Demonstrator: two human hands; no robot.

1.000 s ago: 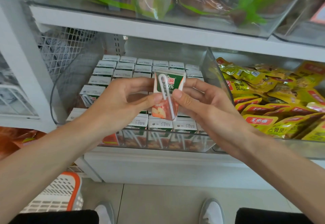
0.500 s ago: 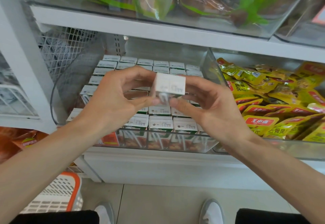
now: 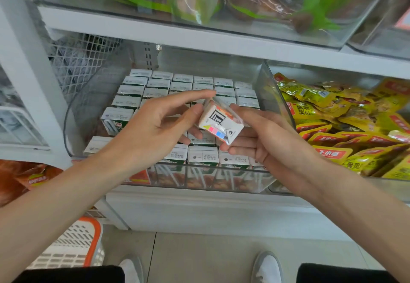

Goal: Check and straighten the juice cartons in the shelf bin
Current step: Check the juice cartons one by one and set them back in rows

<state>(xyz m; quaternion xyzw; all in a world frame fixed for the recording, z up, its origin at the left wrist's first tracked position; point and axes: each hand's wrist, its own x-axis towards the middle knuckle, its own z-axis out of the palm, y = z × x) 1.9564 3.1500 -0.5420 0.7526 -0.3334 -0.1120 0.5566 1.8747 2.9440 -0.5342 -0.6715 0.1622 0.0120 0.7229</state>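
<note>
- I am holding one small white juice carton in front of me, above the front rows of the clear plastic shelf bin; it is tilting, its white base with a black mark and a strip of pink, yellow and blue squares turning up towards me
- My right hand is cradling the carton from the right and from below; its fingers are curling round the far side and under the lower corner
- My left hand is meeting the carton on its left edge; the thumb is pressing against that edge, the lower fingers are tucking in beneath it, and the index finger is stretching out straight above the top corner; whether that fingertip is touching, I cannot tell
- The other green-and-white juice cartons are standing upright in the bin in close rows, white tops up; the carton second from the front at the left end is standing with a bare space on its left
- Yellow foil snack packets are lying heaped in the neighbouring clear bin on the right
- Clear bags with green bands are lying in the bin on the shelf above
- An orange-and-white plastic basket is sitting on the floor at my lower left, beside my white shoes
</note>
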